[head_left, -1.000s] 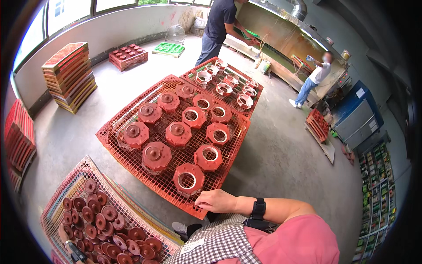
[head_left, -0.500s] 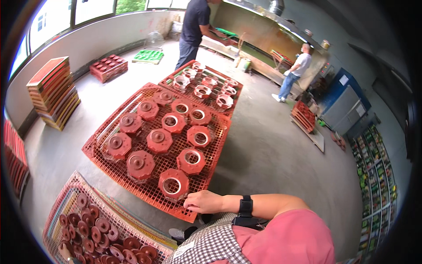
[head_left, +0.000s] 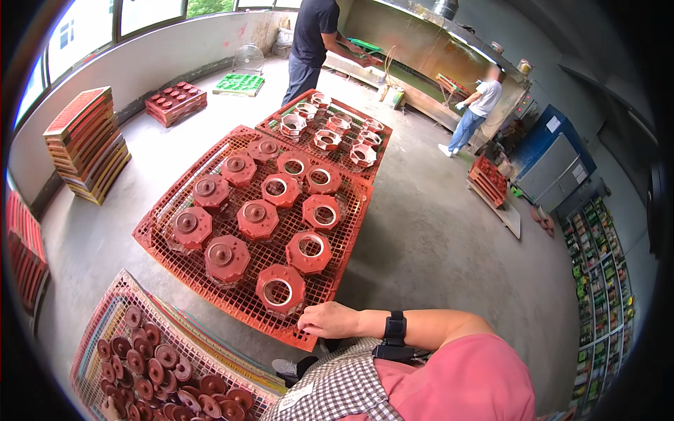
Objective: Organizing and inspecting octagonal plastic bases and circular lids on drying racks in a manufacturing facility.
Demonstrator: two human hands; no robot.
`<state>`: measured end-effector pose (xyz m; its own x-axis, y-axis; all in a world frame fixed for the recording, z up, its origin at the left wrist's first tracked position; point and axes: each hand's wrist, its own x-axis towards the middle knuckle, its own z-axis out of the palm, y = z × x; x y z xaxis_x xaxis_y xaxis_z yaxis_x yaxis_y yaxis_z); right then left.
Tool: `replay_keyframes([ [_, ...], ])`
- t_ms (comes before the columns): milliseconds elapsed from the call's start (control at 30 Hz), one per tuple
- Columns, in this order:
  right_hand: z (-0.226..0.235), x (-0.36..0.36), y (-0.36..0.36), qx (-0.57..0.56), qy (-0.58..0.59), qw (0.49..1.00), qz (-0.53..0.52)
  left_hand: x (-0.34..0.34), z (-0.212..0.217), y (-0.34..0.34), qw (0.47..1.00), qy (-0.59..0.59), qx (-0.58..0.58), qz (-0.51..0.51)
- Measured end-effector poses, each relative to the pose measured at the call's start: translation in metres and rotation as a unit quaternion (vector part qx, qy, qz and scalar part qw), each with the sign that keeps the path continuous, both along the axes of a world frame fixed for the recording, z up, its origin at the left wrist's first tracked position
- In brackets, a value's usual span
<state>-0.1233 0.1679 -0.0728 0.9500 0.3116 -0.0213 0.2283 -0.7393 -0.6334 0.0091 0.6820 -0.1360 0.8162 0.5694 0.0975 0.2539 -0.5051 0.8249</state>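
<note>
Lower in view than a second ago, your left hand point(head_left: 110, 409) is by the loose brown lids point(head_left: 156, 372) at near left; its grip can't be made out. Your right hand point(head_left: 328, 320) curls at the near right corner of the red grid tray point(head_left: 232, 298), hold unclear. Six lidded pots point(head_left: 227, 259) stand there; six open pots point(head_left: 295, 274) remain uncovered.

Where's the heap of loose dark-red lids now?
In the head view, the heap of dark-red lids lies lower left on a pinkish mesh tray, beside the left hand, below-left of the red mesh tray bearing octagonal boxes.
</note>
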Motion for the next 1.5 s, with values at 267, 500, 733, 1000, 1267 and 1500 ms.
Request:
replay_keyframes([
  [267,-0.003,0.001,0.000,0.007,-0.003,1.000,0.006,-0.005,-0.001,-0.002,1.000,0.003,-0.001,0.001],
  [500,-0.006,0.002,0.001,0.011,-0.008,1.000,0.011,-0.011,-0.001,-0.004,1.000,0.003,-0.002,-0.001],
  [733,-0.010,-0.004,-0.008,0.005,-0.001,1.000,0.005,-0.017,0.001,-0.007,1.000,0.006,0.007,-0.004],
  [1000,-0.023,-0.006,-0.030,0.010,0.003,1.000,0.008,-0.023,0.011,-0.023,0.999,0.009,0.042,-0.006],
  [1267,-0.035,-0.005,-0.086,0.019,-0.032,0.999,0.021,-0.055,0.048,-0.033,0.993,-0.012,0.117,-0.001],
  [1500,-0.046,-0.022,-0.175,0.041,-0.035,0.998,-0.033,-0.105,0.066,-0.067,0.991,-0.031,0.117,-0.066],
])
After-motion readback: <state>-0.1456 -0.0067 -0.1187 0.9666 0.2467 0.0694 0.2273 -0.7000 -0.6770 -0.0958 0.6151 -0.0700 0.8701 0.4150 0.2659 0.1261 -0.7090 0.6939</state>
